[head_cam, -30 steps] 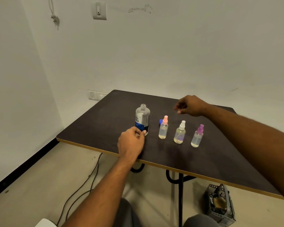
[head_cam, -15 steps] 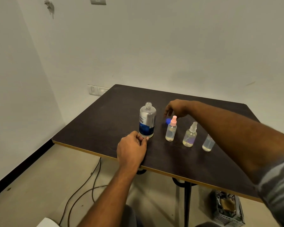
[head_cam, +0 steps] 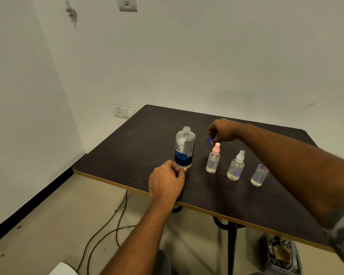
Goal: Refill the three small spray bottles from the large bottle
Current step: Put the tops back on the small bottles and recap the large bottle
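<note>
The large clear bottle [head_cam: 185, 147] with a blue label stands uncapped on the dark table [head_cam: 139, 147]. My left hand [head_cam: 166, 183] rests on the table in front of it, curled fingertips holding its base. Behind the pink-topped spray bottle [head_cam: 213, 160], my right hand [head_cam: 221, 131] pinches the small blue cap [head_cam: 210, 140] just above the table. A white-topped spray bottle [head_cam: 236, 166] stands to the right. My right forearm hides the top of the purple-topped spray bottle [head_cam: 259, 175]. All three small bottles hold pale liquid.
The table's near edge [head_cam: 207, 209] runs diagonally in front of me. Cables [head_cam: 107, 225] lie on the floor at the left. A grey crate [head_cam: 280, 255] sits under the table at the right. White walls close off the back and left.
My right hand moved left and toward me, from behind the white-topped bottle to the blue cap, and closed its fingers on it. My left hand stayed at the large bottle's base.
</note>
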